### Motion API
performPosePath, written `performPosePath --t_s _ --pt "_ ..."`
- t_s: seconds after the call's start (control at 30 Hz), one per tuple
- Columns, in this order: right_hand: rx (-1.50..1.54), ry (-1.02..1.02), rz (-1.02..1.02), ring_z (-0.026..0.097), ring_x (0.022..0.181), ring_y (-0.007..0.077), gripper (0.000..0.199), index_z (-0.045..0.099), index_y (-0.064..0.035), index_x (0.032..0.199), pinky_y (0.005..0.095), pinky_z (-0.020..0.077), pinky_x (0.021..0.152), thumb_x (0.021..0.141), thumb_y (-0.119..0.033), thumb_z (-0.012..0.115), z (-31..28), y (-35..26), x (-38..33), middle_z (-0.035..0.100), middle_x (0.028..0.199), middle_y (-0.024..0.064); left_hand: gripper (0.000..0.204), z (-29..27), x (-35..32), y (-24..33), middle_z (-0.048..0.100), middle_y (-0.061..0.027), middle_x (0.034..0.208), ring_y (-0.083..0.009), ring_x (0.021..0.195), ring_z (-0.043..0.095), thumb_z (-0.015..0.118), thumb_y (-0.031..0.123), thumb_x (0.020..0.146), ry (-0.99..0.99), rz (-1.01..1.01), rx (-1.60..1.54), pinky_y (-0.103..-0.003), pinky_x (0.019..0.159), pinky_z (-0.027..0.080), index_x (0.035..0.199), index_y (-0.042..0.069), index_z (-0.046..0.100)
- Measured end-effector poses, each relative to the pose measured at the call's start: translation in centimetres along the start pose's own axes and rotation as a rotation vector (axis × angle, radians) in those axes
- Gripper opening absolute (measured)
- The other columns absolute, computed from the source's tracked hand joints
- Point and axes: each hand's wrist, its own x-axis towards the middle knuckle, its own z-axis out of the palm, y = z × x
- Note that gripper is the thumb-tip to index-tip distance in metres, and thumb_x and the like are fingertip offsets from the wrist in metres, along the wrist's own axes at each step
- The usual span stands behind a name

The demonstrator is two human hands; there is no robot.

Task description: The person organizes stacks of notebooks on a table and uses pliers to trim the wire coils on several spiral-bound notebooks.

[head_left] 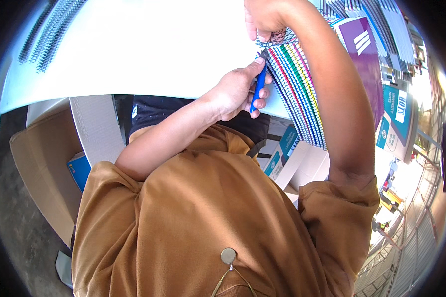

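My left hand point(239, 90) is closed around blue-handled pliers point(258, 88). Their dark jaws point away from me, at the corner of a stack of spiral-bound notebooks point(295, 86). The bindings in that stack are blue, red, green, yellow and white. At the far end of the stack, my right hand point(270, 19) bends downward with its fingers curled against dark spiral coils point(282, 38). Its grip is partly hidden by the hand itself. My right forearm crosses over the notebooks and covers part of them.
More loose dark coils point(59, 32) lie on the white table point(148, 54) at the far left. A purple-covered notebook point(359, 47) and other stacks are at the right. Cardboard boxes stand below the table: an open one point(44, 163) at left, a teal-and-white one point(282, 148) near my body.
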Motion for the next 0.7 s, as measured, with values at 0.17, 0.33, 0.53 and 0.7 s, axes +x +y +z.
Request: performPosePath --t_s 0.17,0.33,0.53,0.7 --pt "0.034 -0.003 -0.037 0.062 0.066 0.0227 0.019 0.073 -0.0066 0.085 0.0378 0.0484 0.058 0.067 -0.003 0.067 0.2 0.2 0.2 0.069 0.078 0.011 0.05 1.1 -1.1 0.9 0.056 -0.0048 0.079 -0.0212 0.082 0.064 0.027 0.047 0.099 0.078 -0.025 0.067 -0.03 0.061 0.053 0.11 0.005 0.051" --pt "0.072 -0.015 0.004 0.062 0.067 0.0219 0.02 0.073 -0.0065 0.085 0.0367 0.0488 0.057 0.067 -0.001 0.067 0.1 0.4 0.0 0.069 0.078 0.0104 0.051 0.9 -0.3 1.2 0.055 -0.0039 0.078 -0.0185 0.075 0.062 0.024 0.049 0.099 0.011 -0.006 0.087 -0.029 0.06 0.053 0.107 0.006 0.051" --pt "0.089 0.0 -0.014 0.062 0.065 0.0217 0.016 0.073 -0.0059 0.083 0.0366 0.0481 0.058 0.067 -0.006 0.07 0.0 0.4 0.0 0.068 0.075 0.0109 0.052 0.6 -0.6 0.2 0.055 -0.0045 0.078 -0.0167 0.069 0.059 0.026 0.051 0.098 0.012 0.014 0.157 -0.029 0.059 0.051 0.104 0.006 0.051" --pt "0.003 0.001 -0.003 0.061 0.062 0.0217 0.011 0.073 -0.0053 0.079 0.0371 0.0478 0.057 0.068 -0.008 0.071 0.0 0.2 0.1 0.067 0.072 0.0107 0.058 0.8 -0.7 1.1 0.062 -0.0101 0.096 -0.0254 0.102 0.062 0.023 0.054 0.097 -0.055 0.003 0.103 -0.036 0.079 0.049 0.113 0.006 0.051"
